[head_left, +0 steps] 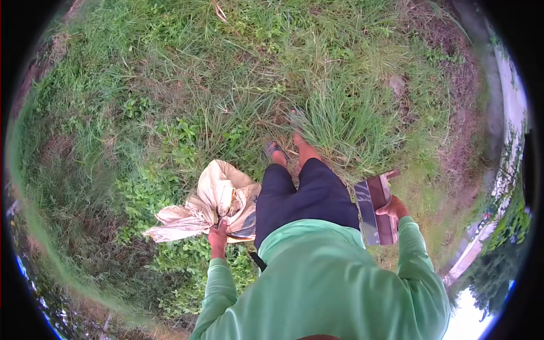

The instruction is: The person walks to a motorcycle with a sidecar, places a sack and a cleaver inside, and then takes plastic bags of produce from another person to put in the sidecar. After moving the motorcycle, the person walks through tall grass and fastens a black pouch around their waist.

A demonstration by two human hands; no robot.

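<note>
My left hand [217, 238] is closed on the gathered neck of a pale beige sack [218, 180], which hangs beside my left leg. The sack's loose end fans out to the left, and what it contains is hidden. On the other side, my right hand [395, 208] grips a brown wooden object [378, 192] by its edge. It looks like a small stool or box, with a flat grey face and a short piece jutting out at the far end. It is beside my right thigh, clear of the sack.
Tall grass and leafy weeds [226, 96] surround my feet, one in a dark sandal [275, 152]. A dense grass clump [345, 122] stands ahead of my right foot. A pale stone-like lump [396, 85] lies farther off. A pale paved strip [513, 113] runs along the far right.
</note>
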